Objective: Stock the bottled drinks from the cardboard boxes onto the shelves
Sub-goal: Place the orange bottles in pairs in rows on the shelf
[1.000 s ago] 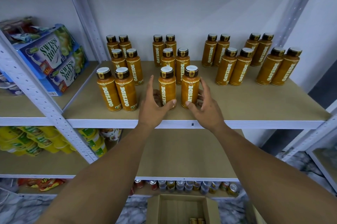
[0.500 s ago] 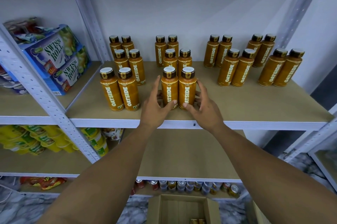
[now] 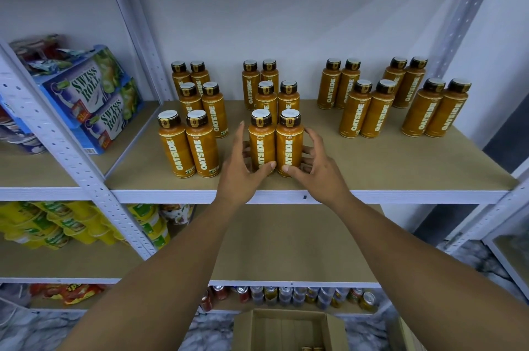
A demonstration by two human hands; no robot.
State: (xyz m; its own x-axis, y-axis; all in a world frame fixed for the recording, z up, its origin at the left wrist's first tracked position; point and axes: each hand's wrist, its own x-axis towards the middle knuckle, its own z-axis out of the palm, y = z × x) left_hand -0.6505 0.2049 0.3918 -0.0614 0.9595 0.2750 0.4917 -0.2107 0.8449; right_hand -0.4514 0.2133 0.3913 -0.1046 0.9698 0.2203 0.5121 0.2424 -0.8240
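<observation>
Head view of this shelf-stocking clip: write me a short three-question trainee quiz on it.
1. True or false: the left hand and the right hand each grip one bottle of the front middle pair of orange plastic Oatside bottles.
2. What lies in the neighbouring shelf bay to the left, at the same level? A) blue cardboard Swiss Roll cartons B) green glass jars C) white paper towels
3. Fill in: the leftmost group of bottles on the tan wooden shelf board holds ___ bottles.
Key: 1 true; 2 A; 3 six.
</observation>
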